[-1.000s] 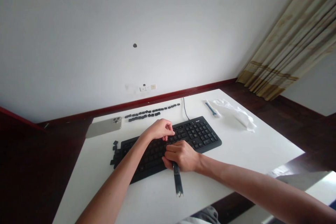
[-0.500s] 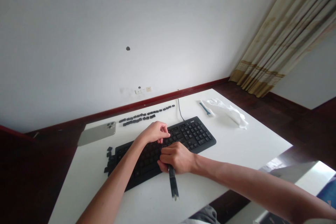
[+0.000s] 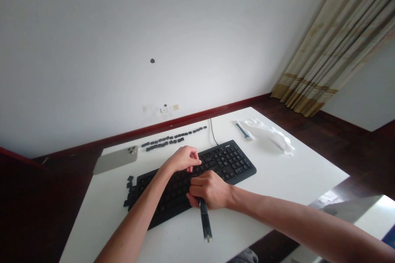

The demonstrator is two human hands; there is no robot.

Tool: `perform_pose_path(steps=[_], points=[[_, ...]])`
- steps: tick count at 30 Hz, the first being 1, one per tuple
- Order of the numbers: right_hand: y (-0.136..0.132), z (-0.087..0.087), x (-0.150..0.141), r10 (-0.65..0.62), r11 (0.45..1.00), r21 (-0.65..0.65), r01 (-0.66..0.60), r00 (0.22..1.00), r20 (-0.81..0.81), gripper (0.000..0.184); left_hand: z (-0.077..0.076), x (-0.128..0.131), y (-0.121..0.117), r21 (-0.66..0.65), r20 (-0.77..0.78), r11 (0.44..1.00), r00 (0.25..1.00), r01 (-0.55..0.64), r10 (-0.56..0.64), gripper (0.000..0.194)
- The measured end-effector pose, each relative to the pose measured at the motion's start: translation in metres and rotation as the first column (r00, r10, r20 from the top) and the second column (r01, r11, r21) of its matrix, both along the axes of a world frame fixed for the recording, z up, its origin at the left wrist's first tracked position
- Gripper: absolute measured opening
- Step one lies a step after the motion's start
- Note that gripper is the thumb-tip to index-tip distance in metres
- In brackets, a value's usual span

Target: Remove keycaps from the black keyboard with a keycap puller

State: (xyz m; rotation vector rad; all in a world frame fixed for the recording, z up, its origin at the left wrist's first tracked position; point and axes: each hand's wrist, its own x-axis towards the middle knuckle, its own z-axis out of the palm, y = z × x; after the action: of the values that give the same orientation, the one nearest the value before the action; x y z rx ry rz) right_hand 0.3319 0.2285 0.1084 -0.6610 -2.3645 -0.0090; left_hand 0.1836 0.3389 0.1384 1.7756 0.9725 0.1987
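A black keyboard [image 3: 237, 163] lies at an angle on the white table, its middle partly hidden by my arms and hands. Over its upper middle, my left hand [image 3: 185, 158] is closed with thumb and fingers pinched; whatever is in them, if anything, is too small to make out. Just below and to the right, my right hand [image 3: 208, 190] wraps round a slim black-handled tool [image 3: 205, 218]. Its handle sticks out toward me past the keyboard's near edge, with a small metal bit at the end. The working end is hidden under the fist.
Loose black keycaps [image 3: 165, 143] lie in rows along the table's far side, and several more keycaps [image 3: 129, 191] sit by the keyboard's left end. A phone [image 3: 115, 161] lies at left. A blue-handled brush [image 3: 242, 130] and crumpled white plastic [image 3: 270, 133] lie at right on the table [image 3: 277, 189].
The whole view has shifted slightly, so everything sits a little lower and to the right. Both hands keep nearly the same pose over the keyboard.
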Motion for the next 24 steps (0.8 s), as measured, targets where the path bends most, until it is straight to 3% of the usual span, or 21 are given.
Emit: perform_pose_path(steps=[16,22,24], points=[[-0.001,0.001,-0.001,0.026,0.999,-0.024,-0.027,0.999,-0.04,0.03,0.0,-0.001,-0.001,-0.002,0.014,1.0,1.0,0.0,0.0,0.018],[0.005,0.019,0.013,0.061,0.953,-0.28,-0.114,0.98,-0.191,0.034,-0.005,-0.003,0.003,-0.025,0.054,0.999,0.998,0.025,-0.023,0.018],[0.012,0.029,0.026,-0.016,0.913,-0.393,-0.108,0.953,-0.302,0.031,-0.004,-0.004,0.005,-0.026,0.07,0.999,0.997,0.039,-0.037,0.016]])
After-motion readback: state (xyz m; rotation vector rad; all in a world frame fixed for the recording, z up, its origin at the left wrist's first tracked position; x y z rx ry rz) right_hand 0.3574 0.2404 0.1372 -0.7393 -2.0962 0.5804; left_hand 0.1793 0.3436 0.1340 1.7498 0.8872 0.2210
